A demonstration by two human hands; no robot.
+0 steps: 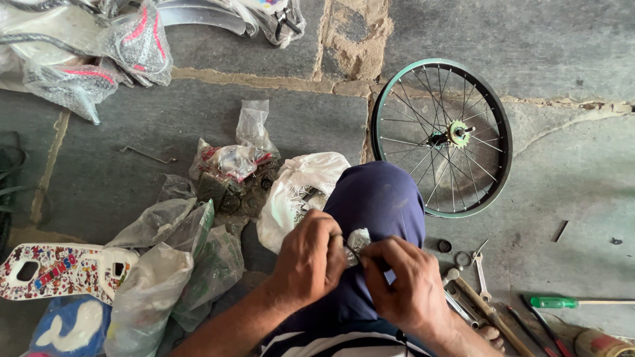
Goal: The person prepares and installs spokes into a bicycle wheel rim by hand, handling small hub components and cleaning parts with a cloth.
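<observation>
Both my hands meet over my raised knee in dark blue trousers [377,198]. My left hand [307,258] and my right hand [400,281] pinch a small clear plastic packet [358,241] between their fingertips. What the packet contains is too small to tell. A small spoked bicycle wheel [442,135] with a green rim lies flat on the stone floor just beyond my knee.
Plastic bags of parts [198,244] and a white bag [294,185] lie at left. A colourful printed panel [59,270] sits at far left. Spanners [479,274], a hammer and a green-handled screwdriver [562,302] lie at right. Wrapped bicycle parts [99,46] fill the top left.
</observation>
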